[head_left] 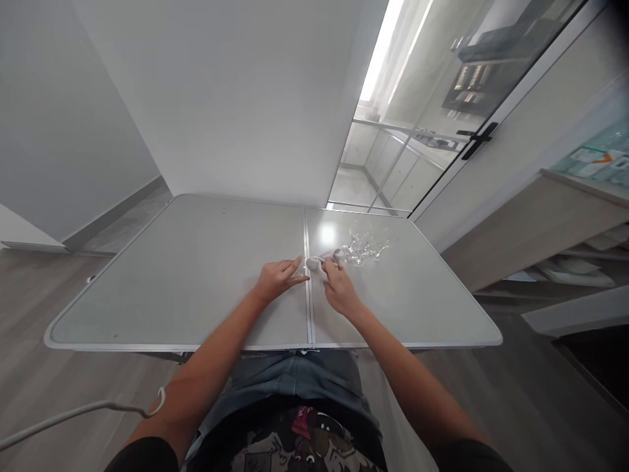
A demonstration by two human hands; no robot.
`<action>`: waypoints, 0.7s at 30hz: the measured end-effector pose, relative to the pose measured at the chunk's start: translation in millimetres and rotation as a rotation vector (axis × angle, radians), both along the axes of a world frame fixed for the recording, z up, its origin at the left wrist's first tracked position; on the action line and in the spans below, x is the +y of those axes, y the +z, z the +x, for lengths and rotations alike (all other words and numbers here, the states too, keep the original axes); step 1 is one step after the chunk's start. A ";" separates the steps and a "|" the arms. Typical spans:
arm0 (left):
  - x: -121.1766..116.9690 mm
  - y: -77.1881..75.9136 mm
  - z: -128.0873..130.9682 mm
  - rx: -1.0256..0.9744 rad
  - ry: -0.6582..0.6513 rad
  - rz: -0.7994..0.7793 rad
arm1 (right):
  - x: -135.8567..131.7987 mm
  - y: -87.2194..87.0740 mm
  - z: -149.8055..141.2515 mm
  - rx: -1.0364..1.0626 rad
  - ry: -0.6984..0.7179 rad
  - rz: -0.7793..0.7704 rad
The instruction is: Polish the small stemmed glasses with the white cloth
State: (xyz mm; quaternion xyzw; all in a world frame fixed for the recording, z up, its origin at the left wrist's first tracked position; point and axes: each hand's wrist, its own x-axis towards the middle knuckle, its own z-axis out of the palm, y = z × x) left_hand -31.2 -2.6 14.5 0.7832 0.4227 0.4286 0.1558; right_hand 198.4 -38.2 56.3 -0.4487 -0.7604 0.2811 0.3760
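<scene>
Fingers of the right hand (341,292) grip a pale, rounded piece (312,263) near clear tangled strands (364,249); the left hand (276,278), fingers parted, could steady it.

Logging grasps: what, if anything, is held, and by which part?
The right hand seems to pinch a small whitish piece by its right end, too blurred to name. Whether the left hand holds anything is unclear.

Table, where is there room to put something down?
The biggest bare patch on the table is its left half, between the left hand and the left edge. Another lies between the right hand and the near right corner. It's crowded in the middle, around the hands and pale piece, and at the shiny clear tangle.
</scene>
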 end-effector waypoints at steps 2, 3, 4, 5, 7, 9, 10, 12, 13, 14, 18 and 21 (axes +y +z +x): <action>1.0 -0.1 -2.6 0.025 -0.083 -0.008 | 4.2 6.9 6.6 0.019 0.132 -0.159; 1.4 -0.5 -3.2 0.045 -0.134 -0.004 | 6.3 10.1 10.5 0.058 0.210 -0.261; 1.8 -1.3 -3.0 0.062 -0.182 0.003 | 8.0 12.5 14.2 0.111 0.275 -0.354; 2.0 -2.4 -2.0 0.069 -0.216 0.017 | 9.2 14.0 17.4 0.172 0.316 -0.420; 2.4 -5.3 2.0 0.051 -0.231 0.072 | 10.1 14.1 20.7 0.264 0.308 -0.415; 2.7 -8.6 6.7 0.013 -0.178 0.163 | 10.0 11.8 19.5 0.237 0.239 -0.259; 3.1 -10.1 8.4 0.003 -0.144 0.212 | 9.9 10.5 17.7 0.169 0.213 -0.159; 4.2 -12.3 9.2 0.024 -0.095 0.289 | 10.6 8.6 13.5 -0.016 0.193 -0.004; 5.2 -12.8 8.2 0.051 -0.084 0.309 | 11.3 8.3 11.9 -0.093 0.190 0.035; 6.3 -13.0 6.4 0.082 -0.082 0.316 | 12.4 8.5 11.0 -0.140 0.189 0.043; 10.2 -12.2 -1.1 0.118 -0.159 0.252 | 17.1 10.8 15.2 -0.010 0.276 -0.212; 9.4 -12.6 0.8 0.061 -0.192 0.185 | 19.3 10.2 20.3 0.243 0.316 -0.366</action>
